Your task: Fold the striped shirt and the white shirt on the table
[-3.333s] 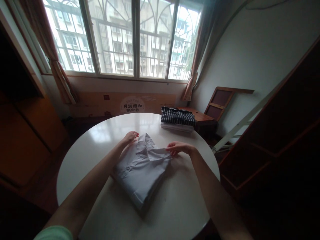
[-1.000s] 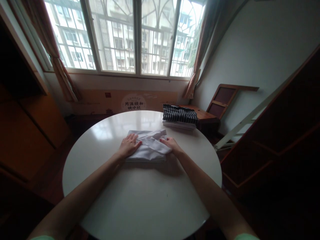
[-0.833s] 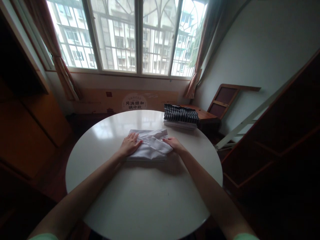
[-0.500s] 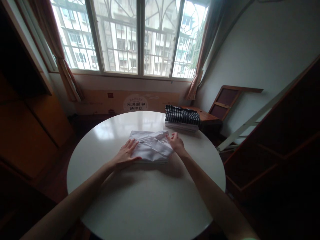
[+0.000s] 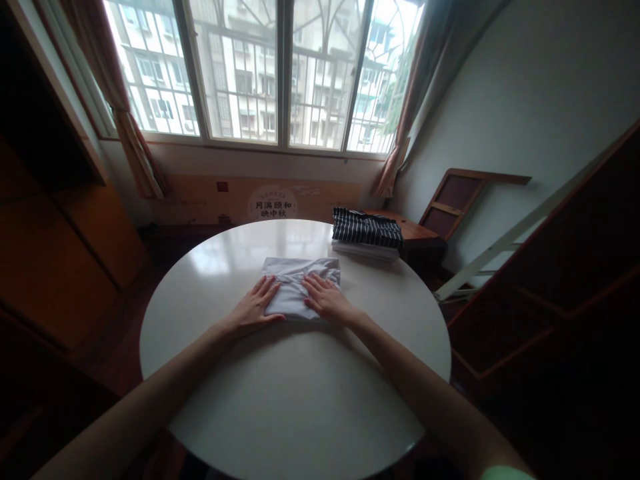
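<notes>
A folded white garment (image 5: pixel 289 299), its exact kind unclear, lies as a flat rectangle near the middle of the round white table (image 5: pixel 295 393). On its left edge rests my left hand (image 5: pixel 257 303), palm down with fingers spread. My right hand (image 5: pixel 327 299) presses flat on the garment's right half, fingers stretched toward the far left. Small creases run across the cloth around both hands. Neither hand grips anything.
Toward the table's far right edge is a stack of folded clothes, a black-and-white striped one (image 5: pixel 367 228) over white ones (image 5: pixel 365 251). Behind it stands a wooden chair (image 5: pixel 450 200). A pale ladder-like frame (image 5: pixel 490 260) leans at the right.
My right hand has moved left from the garment's right edge and now lies flat on top. The cloth's right side looks flatter. My left hand stays at the left edge.
</notes>
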Tool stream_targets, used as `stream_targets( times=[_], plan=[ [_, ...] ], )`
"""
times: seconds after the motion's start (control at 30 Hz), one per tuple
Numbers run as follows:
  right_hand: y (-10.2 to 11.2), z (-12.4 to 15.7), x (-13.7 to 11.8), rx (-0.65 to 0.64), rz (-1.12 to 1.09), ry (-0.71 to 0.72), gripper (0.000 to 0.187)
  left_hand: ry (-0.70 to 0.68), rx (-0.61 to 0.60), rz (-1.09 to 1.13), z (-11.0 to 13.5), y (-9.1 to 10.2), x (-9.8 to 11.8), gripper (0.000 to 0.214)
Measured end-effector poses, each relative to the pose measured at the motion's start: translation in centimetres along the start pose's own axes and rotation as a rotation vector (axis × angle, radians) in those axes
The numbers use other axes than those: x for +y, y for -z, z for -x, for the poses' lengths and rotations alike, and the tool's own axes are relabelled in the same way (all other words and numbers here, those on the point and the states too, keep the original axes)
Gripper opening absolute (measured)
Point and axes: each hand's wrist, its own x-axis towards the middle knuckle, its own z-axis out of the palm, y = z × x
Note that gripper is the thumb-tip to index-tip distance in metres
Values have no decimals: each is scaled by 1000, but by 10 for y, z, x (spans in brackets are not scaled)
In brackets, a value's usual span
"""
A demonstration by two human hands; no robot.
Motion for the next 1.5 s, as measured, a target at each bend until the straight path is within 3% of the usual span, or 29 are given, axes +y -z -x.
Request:
stream_targets(
  times=[0.2, 0.4, 0.53, 0.7, 0.8, 0.9, 1.03, 1.27, 1.4, 1.5],
  plan=[
    [1, 7, -1, 36, 7, 13, 57, -36, -12, -4, 3, -1, -9, 74],
    [6, 10, -2, 6, -17, 41, 79, -58, -20, -1, 11, 3, -17, 75],
    [8, 12, 0, -9, -19, 74, 78, -52, -35, -8, 14, 11, -14, 65],
    [12, 5, -5, -48, -28, 57, 69, 65, 94, -69, 1, 10, 22, 53],
    [7, -6, -20, -21, 2, -74, 47, 71, 121, -88, -16, -1, 53, 45],
    [-6, -12, -37, 89, 53, -223, 43, 40, 81, -85, -28, -13, 69, 50],
    [-19, -2, -43, 190, 61, -228, 45, 30, 92, -82, -25, -22, 58, 52],
    [-18, 23, -27, 134, 19, -202, 59, 93, 121, -86, -4, -11, 25, 56],
    [-5, 23, -22, 89, -32, -160, 59, 81, 79, -25, -4, 4, 14, 50],
    [17, 6, -19, 72, -106, -216, 43, 135, 96, 18, -22, 22, 10, 38]
  ],
)
